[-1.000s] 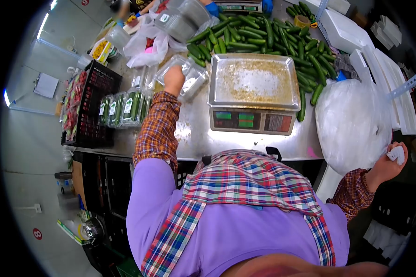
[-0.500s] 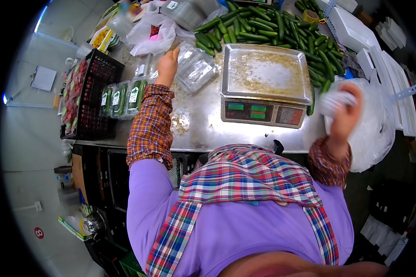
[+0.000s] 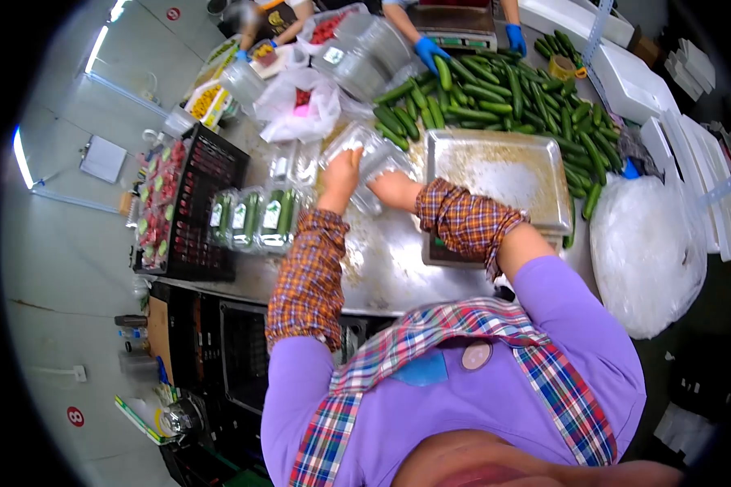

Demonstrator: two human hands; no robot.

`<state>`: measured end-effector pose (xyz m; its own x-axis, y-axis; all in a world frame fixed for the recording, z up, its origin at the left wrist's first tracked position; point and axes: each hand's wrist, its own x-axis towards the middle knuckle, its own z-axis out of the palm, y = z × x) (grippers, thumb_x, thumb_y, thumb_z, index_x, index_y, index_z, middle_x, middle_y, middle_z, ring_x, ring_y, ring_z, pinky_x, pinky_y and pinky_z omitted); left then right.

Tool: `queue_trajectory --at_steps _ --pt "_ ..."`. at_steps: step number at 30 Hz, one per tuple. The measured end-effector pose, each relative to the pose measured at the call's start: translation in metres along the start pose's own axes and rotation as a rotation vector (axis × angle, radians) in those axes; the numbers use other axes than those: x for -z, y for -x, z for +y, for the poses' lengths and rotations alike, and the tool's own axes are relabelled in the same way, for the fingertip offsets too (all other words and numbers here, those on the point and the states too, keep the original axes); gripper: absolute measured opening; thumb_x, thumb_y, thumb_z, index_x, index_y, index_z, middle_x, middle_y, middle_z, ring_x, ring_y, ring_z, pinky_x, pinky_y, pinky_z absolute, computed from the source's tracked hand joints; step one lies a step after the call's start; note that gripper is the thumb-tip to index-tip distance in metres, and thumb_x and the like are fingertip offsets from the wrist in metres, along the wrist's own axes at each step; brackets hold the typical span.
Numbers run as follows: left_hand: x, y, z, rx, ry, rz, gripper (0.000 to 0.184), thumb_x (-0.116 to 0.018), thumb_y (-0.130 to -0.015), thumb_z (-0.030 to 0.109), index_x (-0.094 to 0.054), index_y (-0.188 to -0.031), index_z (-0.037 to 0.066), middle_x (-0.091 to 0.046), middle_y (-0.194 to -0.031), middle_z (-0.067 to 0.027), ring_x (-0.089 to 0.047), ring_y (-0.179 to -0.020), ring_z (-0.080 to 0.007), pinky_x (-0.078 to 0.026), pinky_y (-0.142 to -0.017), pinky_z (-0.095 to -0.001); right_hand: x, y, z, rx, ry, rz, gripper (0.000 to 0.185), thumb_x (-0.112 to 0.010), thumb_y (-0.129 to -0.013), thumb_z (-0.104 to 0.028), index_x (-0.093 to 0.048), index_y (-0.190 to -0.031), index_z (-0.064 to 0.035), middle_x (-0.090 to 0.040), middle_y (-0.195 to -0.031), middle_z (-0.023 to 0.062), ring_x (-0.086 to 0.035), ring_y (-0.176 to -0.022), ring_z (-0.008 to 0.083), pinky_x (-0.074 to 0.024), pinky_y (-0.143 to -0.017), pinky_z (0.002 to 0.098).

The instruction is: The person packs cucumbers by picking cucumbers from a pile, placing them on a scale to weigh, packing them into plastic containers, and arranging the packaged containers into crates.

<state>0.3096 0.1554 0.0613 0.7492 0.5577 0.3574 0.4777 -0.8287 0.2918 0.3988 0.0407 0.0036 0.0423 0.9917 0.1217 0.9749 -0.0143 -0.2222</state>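
"As I stand near, I see the left hand (image 3: 341, 177) half curled at the clear container's (image 3: 374, 148) eight o'clock. And the right hand (image 3: 395, 190)?"

"Curled at its five o'clock; whether either grips, I cannot tell. The container lies at the scale's (image 3: 503, 174) nine o'clock."

Pretty bright tbh: bluish-white tube lights (image 3: 23, 157) ~10 o'clock, glare on the shiny silver metal tabletop (image 3: 386, 276) nr centre. Dark shadow ~4 o'clock, fisheye warp w/ black corners.
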Motion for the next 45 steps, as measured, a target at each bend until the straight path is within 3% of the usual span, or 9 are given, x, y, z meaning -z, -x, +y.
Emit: queue_trajectory --at_steps 5,12,16,21,22,29,34,38,45 --pt "0.007 -0.010 -0.018 0.072 0.144 0.020 0.044 -0.045 -0.093 0.043 -0.061 -0.079 0.004 -0.062 -0.077 -0.0222 -0.057 -0.074 -0.0436 -0.044 -0.064 -0.0498 -0.015 -0.010 0.004 -0.021 -0.039 -0.119 0.031 -0.046 -0.087 -0.014 -0.057 -0.115 -0.0134 -0.060 -0.104 0.0193 -0.060 -0.096 0.0353 -0.0492 -0.079 0.0440" --pt "0.084 -0.033 -0.023 0.267 0.370 0.333 0.043 -0.045 -0.095 0.035 -0.058 -0.079 -0.002 -0.058 -0.069 -0.0201 -0.053 -0.062 -0.0359 -0.042 -0.058 -0.0412 -0.012 -0.016 0.008 0.056 0.022 -0.258 0.025 -0.047 -0.086 -0.014 -0.060 -0.105 -0.0060 -0.058 -0.108 0.0212 -0.060 -0.096 0.0368 -0.0497 -0.080 0.0435" --pt "0.150 0.018 0.006 -0.067 0.167 0.490 0.028 -0.050 -0.093 0.021 -0.053 -0.075 0.000 -0.051 -0.065 -0.0153 -0.048 -0.059 -0.0319 -0.038 -0.054 -0.0384 0.005 -0.019 0.015 0.137 -0.074 -0.353 0.023 -0.048 -0.082 -0.007 -0.062 -0.100 -0.0032 -0.062 -0.101 0.0196 -0.061 -0.094 0.0342 -0.0496 -0.081 0.0413" --pt "0.135 0.148 0.010 -0.324 -0.044 0.327 0.016 -0.063 -0.083 0.013 -0.053 -0.073 0.005 -0.051 -0.068 -0.0116 -0.050 -0.061 -0.0295 -0.040 -0.054 -0.0383 0.053 0.000 0.028 -0.038 -0.229 0.003 0.037 -0.050 -0.075 0.005 -0.063 -0.108 -0.0055 -0.063 -0.103 0.0191 -0.061 -0.095 0.0337 -0.0497 -0.083 0.0403" --pt "0.122 0.174 0.006 -0.333 -0.051 0.259 0.018 -0.066 -0.080 0.015 -0.053 -0.073 0.005 -0.052 -0.068 -0.0111 -0.050 -0.062 -0.0290 -0.041 -0.054 -0.0379 0.072 0.010 0.030 -0.060 -0.269 0.080 0.024 -0.051 -0.076 0.000 -0.066 -0.095 -0.0026 -0.065 -0.093 0.0171 -0.063 -0.086 0.0336 -0.0513 -0.076 0.0413" --pt "0.054 0.260 0.032 -0.211 0.064 -0.082 0.021 -0.070 -0.075 0.018 -0.053 -0.071 0.006 -0.052 -0.068 -0.0120 -0.051 -0.066 -0.0314 -0.041 -0.058 -0.0419 0.137 0.083 0.004 0.047 -0.743 0.525 0.021 -0.064 -0.078 -0.012 -0.067 -0.096 -0.0045 -0.063 -0.095 0.0117 -0.060 -0.090 0.0259 -0.0476 -0.075 0.0339" --pt "0.051 0.246 0.040 0.004 0.271 -0.200 0.016 -0.068 -0.078 0.016 -0.060 -0.079 0.002 -0.058 -0.074 -0.0154 -0.056 -0.075 -0.0321 -0.044 -0.063 -0.0398 0.100 0.122 -0.035 -0.183 -1.422 0.334 0.018 -0.066 -0.077 -0.008 -0.059 -0.093 -0.0020 -0.057 -0.082 0.0035 -0.054 -0.080 0.0115 -0.0449 -0.070 0.0277" --pt "0.073 0.226 0.070 0.488 1.000 -0.024 0.024 -0.062 -0.088 0.019 -0.058 -0.103 0.000 -0.061 -0.089 -0.0069 -0.058 -0.077 -0.0136 -0.048 -0.069 -0.0260 0.070 0.150 -0.059 -0.244 -1.657 0.289 0.019 -0.065 -0.077 -0.003 -0.047 -0.081 -0.0054 -0.052 -0.080 0.0012 -0.049 -0.075 0.0081 -0.0422 -0.066 0.0227" --pt "0.076 0.218 0.125 0.405 1.022 -0.057 0.029 -0.066 -0.086 0.017 -0.057 -0.106 -0.001 -0.060 -0.096 -0.0063 -0.058 -0.078 -0.0100 -0.047 -0.067 -0.0219 0.049 0.179 -0.097 -0.375 -1.717 0.205 0.012 -0.059 -0.078 -0.002 -0.052 -0.086 -0.0022 -0.055 -0.082 0.0031 -0.052 -0.076 0.0092 -0.0437 -0.066 0.0251"
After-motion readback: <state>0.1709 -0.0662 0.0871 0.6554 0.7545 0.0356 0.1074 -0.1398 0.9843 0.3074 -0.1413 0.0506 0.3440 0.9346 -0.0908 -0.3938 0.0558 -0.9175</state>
